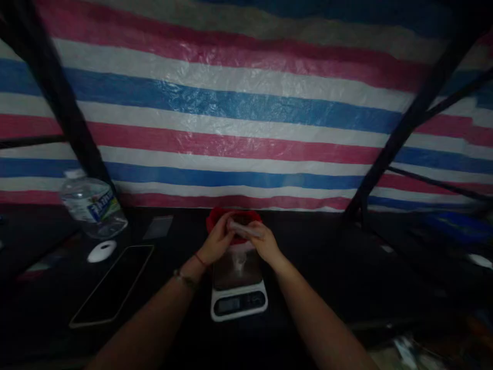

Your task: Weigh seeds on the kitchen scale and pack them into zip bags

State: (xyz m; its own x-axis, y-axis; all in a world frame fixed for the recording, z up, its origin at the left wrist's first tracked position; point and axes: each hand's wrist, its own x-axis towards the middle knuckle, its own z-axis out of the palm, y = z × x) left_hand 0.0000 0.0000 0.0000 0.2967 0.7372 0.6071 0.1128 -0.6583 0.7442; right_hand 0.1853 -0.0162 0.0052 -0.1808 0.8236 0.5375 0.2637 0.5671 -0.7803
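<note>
Along the table's (316,262) far edge, at left, a bottle (94,205) is standing. Our left hand (217,241), half curled, is pinching one end of a pale, blurred strip (247,229) near the scale's (239,302) far edge, by the red bowl (211,221); our right hand (266,244), equally curled, is holding the other. If either grip is slackening, we are risking dropping it into the bowl.

A sheet (246,121) striped red, white and blue spans the far side, creased and shiny near its middle. A dark post (64,103) slants at left, another post (398,136) at right, both with thin bars (454,99). The counter (316,257) is black, the light dim.
</note>
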